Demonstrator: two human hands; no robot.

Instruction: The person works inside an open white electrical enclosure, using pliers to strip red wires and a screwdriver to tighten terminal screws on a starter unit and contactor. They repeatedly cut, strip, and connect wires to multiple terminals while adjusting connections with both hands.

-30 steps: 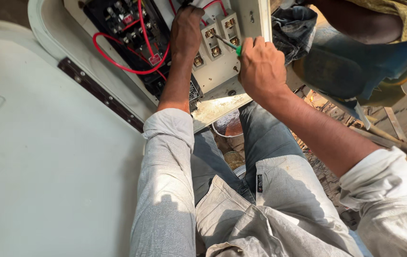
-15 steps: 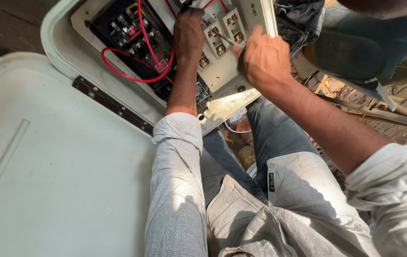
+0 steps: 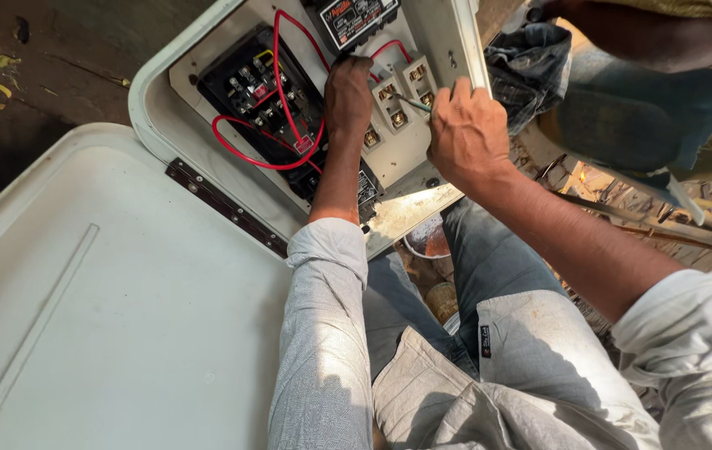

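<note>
The left hand [image 3: 348,93] presses with bent fingers on the black block, steadying it inside the open electrical box [image 3: 156,87]; the right hand [image 3: 466,132] pinches a thin screwdriver [image 3: 413,103], its tip at the cream terminals [image 3: 389,96] near the box's right edge

This looks like an outdoor repair spot or rough open-air workshop rather than a tidy indoor room. Hard sunlight falls across bare, dusty ground [image 3: 56,75] with a few dry leaves on it. An open white metal electrical box [image 3: 206,108] lies there, its hinged white lid [image 3: 106,300] swung flat, showing a black switch block [image 3: 260,92], looped red wires [image 3: 243,154] and cream-coloured fuse holders [image 3: 393,96]. Scraps of wood and thin metal rods [image 3: 664,229] lie scattered on the ground at the right.
</note>
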